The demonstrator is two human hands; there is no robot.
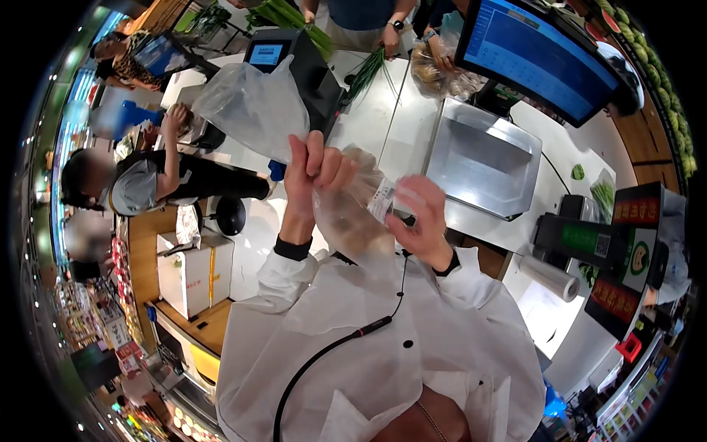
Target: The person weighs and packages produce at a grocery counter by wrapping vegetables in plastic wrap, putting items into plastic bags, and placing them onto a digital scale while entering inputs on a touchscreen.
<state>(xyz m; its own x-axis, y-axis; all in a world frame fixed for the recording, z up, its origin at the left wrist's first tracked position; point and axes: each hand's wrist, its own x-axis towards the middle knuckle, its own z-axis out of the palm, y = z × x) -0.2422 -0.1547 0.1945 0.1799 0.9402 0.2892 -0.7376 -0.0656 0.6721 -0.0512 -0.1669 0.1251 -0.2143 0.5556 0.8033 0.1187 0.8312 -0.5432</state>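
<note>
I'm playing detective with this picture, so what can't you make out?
All in the head view:
- Label: print too small to read.
- Held bag: contents hazy through the plastic.
- White plastic: the left hand hides whether it joins the held bag.
- Right hand: partly blurred.
- Green stalks: cut off by the top edge.

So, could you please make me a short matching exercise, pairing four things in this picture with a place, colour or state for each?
Things:
1. Left hand
2. Printed label
3. Metal tray
4. Monitor

Descriptions:
A. Silver, lying on the white counter
B. Lit up, with a mostly blue display
C. White, on the side of the plastic bag
D. Closed around the gathered part of the plastic bag

Right pairs: 1-D, 2-C, 3-A, 4-B.
</note>
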